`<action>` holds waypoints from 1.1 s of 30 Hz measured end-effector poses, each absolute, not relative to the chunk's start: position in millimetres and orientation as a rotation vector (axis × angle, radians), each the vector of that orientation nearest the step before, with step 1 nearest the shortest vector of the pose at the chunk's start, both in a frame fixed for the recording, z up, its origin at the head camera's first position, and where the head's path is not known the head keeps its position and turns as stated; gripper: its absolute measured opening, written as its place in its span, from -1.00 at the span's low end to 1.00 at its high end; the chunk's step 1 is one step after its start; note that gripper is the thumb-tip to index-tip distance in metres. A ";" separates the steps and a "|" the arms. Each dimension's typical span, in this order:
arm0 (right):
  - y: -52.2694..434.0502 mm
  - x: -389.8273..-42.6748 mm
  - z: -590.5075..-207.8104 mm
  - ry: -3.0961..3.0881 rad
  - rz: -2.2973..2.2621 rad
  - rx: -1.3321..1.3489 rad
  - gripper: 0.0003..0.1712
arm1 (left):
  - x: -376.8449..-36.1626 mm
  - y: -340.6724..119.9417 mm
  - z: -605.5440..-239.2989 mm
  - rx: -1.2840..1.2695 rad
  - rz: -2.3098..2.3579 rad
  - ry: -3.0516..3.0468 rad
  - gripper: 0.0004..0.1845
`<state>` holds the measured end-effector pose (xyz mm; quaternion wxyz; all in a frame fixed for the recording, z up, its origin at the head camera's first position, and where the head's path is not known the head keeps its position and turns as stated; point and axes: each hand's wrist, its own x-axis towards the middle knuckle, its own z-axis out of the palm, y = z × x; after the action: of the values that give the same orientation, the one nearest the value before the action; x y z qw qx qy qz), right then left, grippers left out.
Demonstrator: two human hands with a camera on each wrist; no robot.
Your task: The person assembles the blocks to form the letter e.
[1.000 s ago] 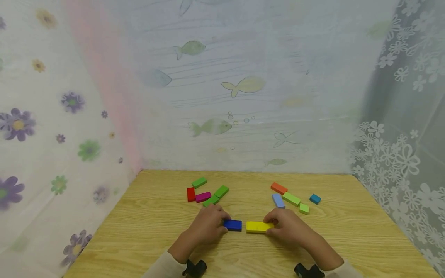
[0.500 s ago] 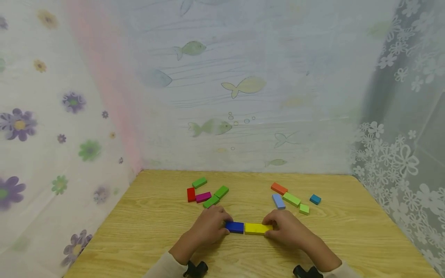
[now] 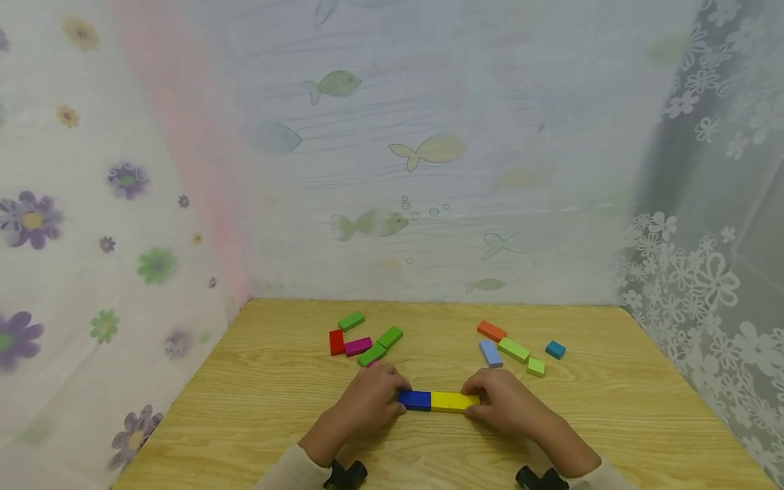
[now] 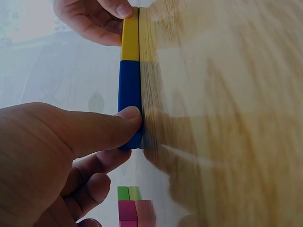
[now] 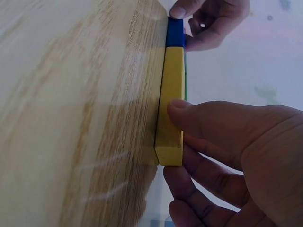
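A dark blue block (image 3: 416,401) and a yellow block (image 3: 448,402) lie flat on the table, end to end and touching. My left hand (image 3: 371,397) pinches the outer end of the blue block between thumb and fingers. On the other side, my right hand (image 3: 505,401) pinches the yellow block near its outer end. In the left wrist view, the left thumb (image 4: 124,124) presses the blue block's near face. The right wrist view has the right thumb (image 5: 180,108) against the yellow block. The fingers behind both blocks are partly hidden.
Behind the left hand lie a red block (image 3: 336,342), a magenta block (image 3: 358,347) and several green ones. Behind the right hand are an orange block (image 3: 491,331), a light blue block (image 3: 490,354), lime blocks (image 3: 513,350) and a small blue block (image 3: 555,350). Patterned sheets surround the wooden table (image 3: 275,381).
The blue block has moved right and the yellow block slightly left, each with its hand. The gap between their ends has closed. A bit of magenta now shows behind the left hand.
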<state>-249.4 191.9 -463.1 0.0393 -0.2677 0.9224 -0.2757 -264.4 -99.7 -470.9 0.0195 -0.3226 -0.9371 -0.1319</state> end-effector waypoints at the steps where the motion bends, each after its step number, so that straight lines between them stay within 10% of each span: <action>1: 191.8 -249.3 -462.9 2.827 -0.845 -0.820 -0.70 | -264.6 -99.9 -471.2 -1.002 -0.407 -2.908 -0.70; 33: 187.5 -242.1 -460.0 2.786 -0.853 -0.823 -0.69 | -261.7 -102.9 -464.0 -1.028 -0.661 -2.986 -0.70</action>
<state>-242.1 187.5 -460.0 0.0568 -0.2714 0.9187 -0.2814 -261.7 -102.9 -464.0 -0.0422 -0.3185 -0.9246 -0.2046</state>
